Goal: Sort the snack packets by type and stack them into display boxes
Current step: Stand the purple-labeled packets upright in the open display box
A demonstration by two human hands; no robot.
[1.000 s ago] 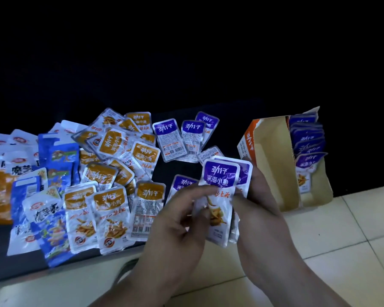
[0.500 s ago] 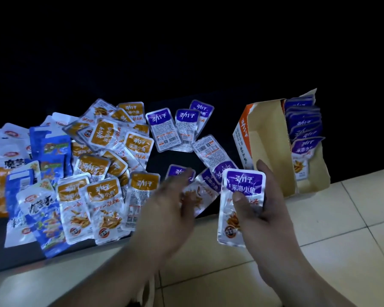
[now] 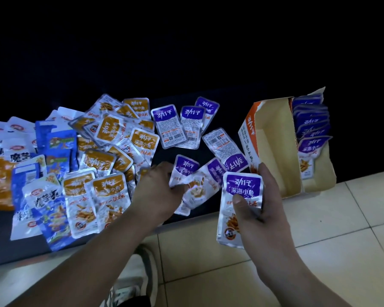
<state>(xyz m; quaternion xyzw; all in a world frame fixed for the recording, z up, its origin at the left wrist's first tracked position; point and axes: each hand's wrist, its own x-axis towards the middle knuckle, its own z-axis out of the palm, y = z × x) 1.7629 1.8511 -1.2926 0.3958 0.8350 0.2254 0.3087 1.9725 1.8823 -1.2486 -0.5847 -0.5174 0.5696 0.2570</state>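
My right hand (image 3: 258, 207) grips a small stack of purple snack packets (image 3: 242, 189), thumb across the front. My left hand (image 3: 157, 191) curls its fingers onto a loose purple packet (image 3: 184, 171) lying on the dark mat, beside another purple packet (image 3: 205, 180). More purple packets (image 3: 169, 126) lie face down farther back. An open cardboard display box (image 3: 273, 138) stands at the right with a row of purple packets (image 3: 312, 127) stacked inside. Orange packets (image 3: 109, 129) form a heap left of centre. Blue and white packets (image 3: 44, 200) lie at the far left.
The dark mat (image 3: 0, 247) ends at a front edge, with pale floor tiles (image 3: 333, 220) below it and to the right. A shoe (image 3: 133, 282) shows between my forearms. The background above the packets is black.
My left hand left the held stack and reached out to a loose purple packet on the mat. My right hand kept the stack and lowered it slightly.
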